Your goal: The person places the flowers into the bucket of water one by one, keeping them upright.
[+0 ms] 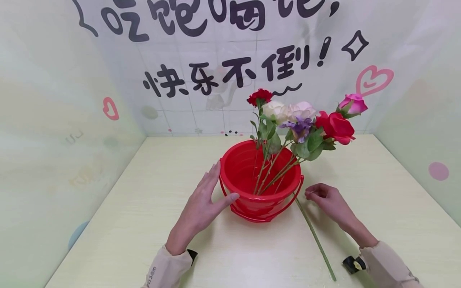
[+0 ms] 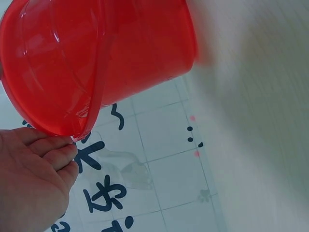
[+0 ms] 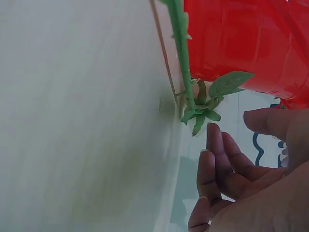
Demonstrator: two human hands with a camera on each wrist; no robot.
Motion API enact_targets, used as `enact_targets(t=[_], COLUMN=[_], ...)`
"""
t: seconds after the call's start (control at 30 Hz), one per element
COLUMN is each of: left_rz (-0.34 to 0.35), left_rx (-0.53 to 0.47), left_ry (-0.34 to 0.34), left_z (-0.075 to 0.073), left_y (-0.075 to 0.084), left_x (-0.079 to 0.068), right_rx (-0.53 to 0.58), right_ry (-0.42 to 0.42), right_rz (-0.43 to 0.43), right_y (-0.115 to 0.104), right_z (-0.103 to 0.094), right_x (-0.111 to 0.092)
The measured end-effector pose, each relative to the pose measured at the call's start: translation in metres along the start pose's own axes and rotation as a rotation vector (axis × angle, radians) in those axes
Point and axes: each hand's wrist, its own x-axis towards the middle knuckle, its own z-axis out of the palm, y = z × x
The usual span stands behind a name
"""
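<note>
A red bucket (image 1: 248, 209) stands on the table with several flowers leaning out of it to the right. My left hand (image 1: 201, 206) touches the bucket's left side and rim, fingers straight and thumb spread along the front. To the right of the bucket, my right hand (image 1: 333, 205) hovers with loosely bent fingers; in the right wrist view, thumb and fingers are apart with nothing between them. Beside it a flower with a green stem (image 1: 317, 238) lies on the table. Its sepals (image 3: 200, 112) and leaf (image 3: 231, 83) show in the right wrist view; its bloom is hidden.
In the bucket are a red carnation (image 1: 260, 97), a white flower (image 1: 274, 111), a pale pink one (image 1: 302, 110), a purple one (image 1: 299, 129), a red rose (image 1: 336, 128) and a pink rosebud (image 1: 353, 105). Printed sheets (image 1: 201, 120) wall the table (image 1: 151, 192) at back and sides.
</note>
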Motion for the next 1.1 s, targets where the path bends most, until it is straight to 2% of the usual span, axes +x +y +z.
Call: enact_targets(t=[0.23,0.37,1.1], left_rz=[0.0,-0.002,-0.02], left_rx=[0.0,0.005,0.022], left_ry=[0.0,0.0,0.0], left_z=[-0.001,0.0,-0.001], left_y=[0.001,0.001,0.002], left_x=[0.0,0.0,0.0], right_rx=[-0.043,-0.056,-0.047], right_ry=[-0.094,-0.138,-0.214], right_rz=[-0.021,-0.002,0.105], right_y=[0.006,0.008,0.002], right_z=[0.0,0.001,0.004], right_x=[0.004,0.006,0.012])
